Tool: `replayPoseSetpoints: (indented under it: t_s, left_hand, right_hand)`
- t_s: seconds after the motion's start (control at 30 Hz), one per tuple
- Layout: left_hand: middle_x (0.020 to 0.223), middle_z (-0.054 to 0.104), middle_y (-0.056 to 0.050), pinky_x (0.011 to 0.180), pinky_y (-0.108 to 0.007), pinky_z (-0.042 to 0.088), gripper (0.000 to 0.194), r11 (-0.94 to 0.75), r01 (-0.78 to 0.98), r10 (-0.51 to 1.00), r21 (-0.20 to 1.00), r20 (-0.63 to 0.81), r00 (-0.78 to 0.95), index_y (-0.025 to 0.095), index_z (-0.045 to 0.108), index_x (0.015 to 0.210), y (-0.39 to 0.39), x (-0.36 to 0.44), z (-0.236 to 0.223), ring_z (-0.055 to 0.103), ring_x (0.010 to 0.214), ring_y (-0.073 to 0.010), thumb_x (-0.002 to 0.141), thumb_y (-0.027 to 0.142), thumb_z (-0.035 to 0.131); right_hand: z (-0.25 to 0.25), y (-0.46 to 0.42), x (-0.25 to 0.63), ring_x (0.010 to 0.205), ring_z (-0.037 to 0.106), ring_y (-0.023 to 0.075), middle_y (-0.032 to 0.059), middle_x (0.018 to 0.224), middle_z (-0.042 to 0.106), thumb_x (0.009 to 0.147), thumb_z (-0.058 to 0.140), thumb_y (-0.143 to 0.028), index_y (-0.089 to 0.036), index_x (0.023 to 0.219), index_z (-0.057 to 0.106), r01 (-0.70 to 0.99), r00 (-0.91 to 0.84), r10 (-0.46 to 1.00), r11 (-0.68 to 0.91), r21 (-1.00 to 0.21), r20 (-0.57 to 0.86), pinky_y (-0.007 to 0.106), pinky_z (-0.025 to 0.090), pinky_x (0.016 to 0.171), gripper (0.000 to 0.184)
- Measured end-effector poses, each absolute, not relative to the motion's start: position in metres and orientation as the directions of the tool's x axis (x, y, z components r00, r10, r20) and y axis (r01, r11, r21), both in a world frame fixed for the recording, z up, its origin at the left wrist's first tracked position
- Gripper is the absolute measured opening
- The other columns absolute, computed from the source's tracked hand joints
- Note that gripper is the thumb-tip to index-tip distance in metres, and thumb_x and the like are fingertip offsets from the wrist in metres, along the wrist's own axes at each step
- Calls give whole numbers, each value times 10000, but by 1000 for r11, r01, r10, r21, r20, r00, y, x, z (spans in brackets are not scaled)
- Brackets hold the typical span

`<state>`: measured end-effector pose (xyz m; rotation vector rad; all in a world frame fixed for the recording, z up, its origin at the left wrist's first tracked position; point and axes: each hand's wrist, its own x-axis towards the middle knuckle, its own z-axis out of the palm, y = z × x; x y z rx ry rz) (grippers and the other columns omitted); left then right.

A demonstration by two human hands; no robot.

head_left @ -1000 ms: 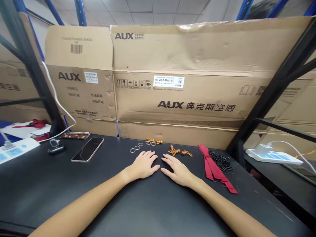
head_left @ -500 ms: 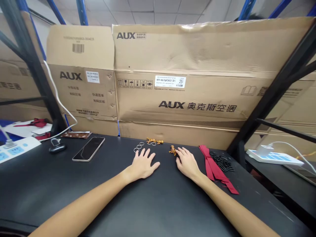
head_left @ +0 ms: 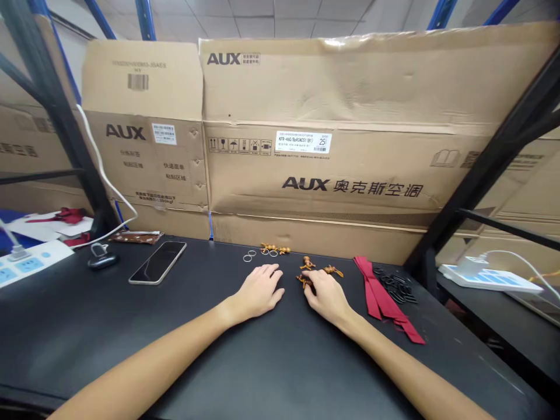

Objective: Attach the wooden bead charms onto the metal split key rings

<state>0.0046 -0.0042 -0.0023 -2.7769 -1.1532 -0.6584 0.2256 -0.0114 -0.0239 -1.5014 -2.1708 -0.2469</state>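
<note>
Palm down on the black table, my left hand [head_left: 258, 293] has its fingers lying close together and its thumb apart. Just beyond its fingertips lie two metal rings [head_left: 247, 258]; whatever is beneath the fingers is hidden. My right hand [head_left: 327, 296] has its thumb and fingers closed around a small wooden gourd charm [head_left: 303, 282] with orange cord, partly covered by the fingertips. Another gourd charm [head_left: 307, 261] lies beyond that hand, and one more corded charm [head_left: 333, 270] is close behind its knuckles.
More charms [head_left: 284, 250] with rings lie at the back. On the right are red ribbon strips [head_left: 385, 300] and black buckles [head_left: 396, 287]. A phone [head_left: 158, 263], an earbud case [head_left: 103, 260] and a power strip [head_left: 30, 263] are at left. Cardboard [head_left: 306, 227] walls the back edge.
My left hand has drawn its spread fingers together, and the nearest of three rings is out of sight. My right hand has moved onto the charms, shifting them and closing on one.
</note>
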Motion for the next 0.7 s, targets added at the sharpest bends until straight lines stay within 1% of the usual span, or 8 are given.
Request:
replayPoseSetpoints:
  t_s: [0.1, 0.2, 0.27, 0.37, 0.5, 0.63, 0.7]
  left_hand:
    - [1202, 595, -130, 964, -415, 422, 280, -675, 724, 712, 142, 380, 590, 147, 591, 1105, -2, 5, -5, 541, 1119, -282, 912, 318, 480]
    - [1156, 620, -98, 947, -381, 431, 244, -699, 691, 701, 187, 376, 607, 169, 618, 1066, 0, 4, -6, 565, 1070, -253, 918, 293, 468]
    - [1132, 633, -75, 939, -360, 428, 235, -716, 666, 688, 212, 379, 619, 190, 631, 1055, 2, 4, -6, 571, 1047, -232, 924, 281, 459]
    - [1039, 659, -52, 880, -340, 436, 210, -716, 657, 690, 236, 381, 615, 201, 651, 987, 5, 4, -6, 580, 974, -212, 924, 251, 458]
    - [931, 657, -43, 816, -337, 434, 182, -720, 661, 683, 209, 382, 623, 193, 644, 897, 7, 5, -5, 573, 894, -204, 926, 225, 467]
    - [892, 638, -70, 807, -349, 434, 220, -740, 653, 657, 160, 379, 652, 167, 621, 886, 5, 6, -4, 562, 877, -220, 951, 220, 418]
    - [887, 638, -75, 822, -344, 438, 248, -753, 631, 647, 185, 383, 659, 163, 620, 895, 5, 6, -4, 558, 881, -218, 963, 219, 388]
  right_hand:
    - [-23, -12, 226, 940, 585, 249, 97, 993, 680, 831, 454, -174, -165, 1037, 640, 924, -267, 836, 363, -119, 480, 367, 470, 851, 277]
    - [-24, -11, 226, 900, 572, 243, 94, 940, 669, 857, 437, -181, -178, 933, 650, 916, -277, 839, 378, -137, 468, 362, 479, 813, 226]
    - [-24, -11, 226, 888, 566, 234, 90, 926, 654, 880, 416, -186, -190, 896, 641, 892, -302, 828, 420, -166, 472, 356, 482, 801, 225]
    - [-24, -13, 223, 875, 562, 225, 79, 905, 634, 903, 405, -199, -202, 877, 616, 830, -356, 798, 509, -228, 486, 355, 488, 792, 212]
    - [-23, -17, 218, 821, 563, 210, 66, 859, 610, 911, 412, -208, -204, 882, 575, 754, -386, 780, 574, -319, 493, 338, 493, 746, 166]
    - [-24, -20, 214, 789, 569, 196, 54, 840, 598, 921, 398, -214, -207, 895, 558, 709, -393, 777, 597, -376, 492, 324, 487, 728, 162]
    - [-24, -21, 213, 780, 572, 192, 50, 835, 599, 926, 393, -220, -208, 901, 560, 692, -388, 780, 598, -404, 490, 321, 485, 727, 169]
